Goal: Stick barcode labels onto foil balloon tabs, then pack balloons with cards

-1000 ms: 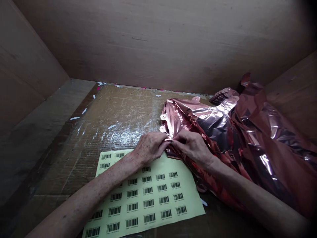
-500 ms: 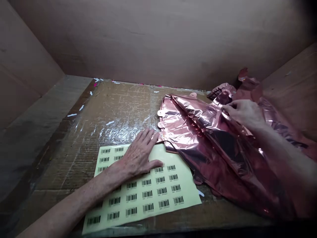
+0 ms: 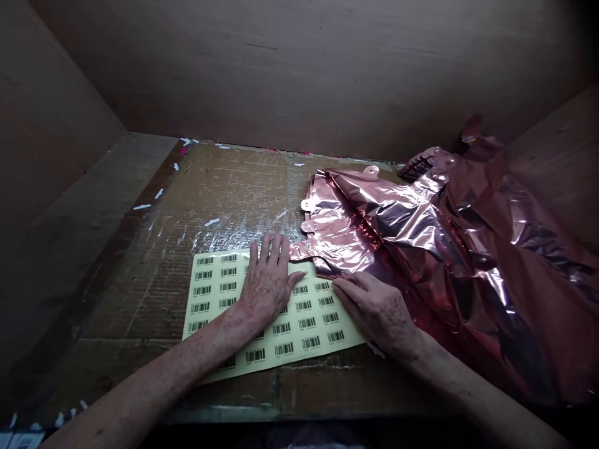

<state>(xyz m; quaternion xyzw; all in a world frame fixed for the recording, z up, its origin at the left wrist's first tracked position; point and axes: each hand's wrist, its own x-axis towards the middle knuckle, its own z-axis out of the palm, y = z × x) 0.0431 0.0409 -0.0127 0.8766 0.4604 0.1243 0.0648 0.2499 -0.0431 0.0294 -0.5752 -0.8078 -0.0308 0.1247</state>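
A pale yellow sheet of barcode stickers point(image 3: 292, 358) lies on the cardboard. My left hand point(image 3: 266, 284) rests flat on it, fingers stretched out, with the fingertips beside a narrow foil tail point(image 3: 299, 251). To the right spreads a heap of shiny pink foil balloons point(image 3: 421, 218), flat and creased, with small rounded tabs on their left edge. My right hand point(image 3: 381, 312) is at the sheet's upper right edge, beside the lower foil edge. Its fingers are pinched together; whatever is between them is too small to make out.
Brown cardboard point(image 3: 234, 181) with clear tape covers the work surface. Small white scraps point(image 3: 141, 207) lie along its left side and back edge. A tall back wall point(image 3: 281, 75) and side walls enclose the surface.
My right hand has left the top of the foil and come down left to the sticker sheet, its fingers pinched. My left hand stays flat on the sheet, its fingers slightly turned.
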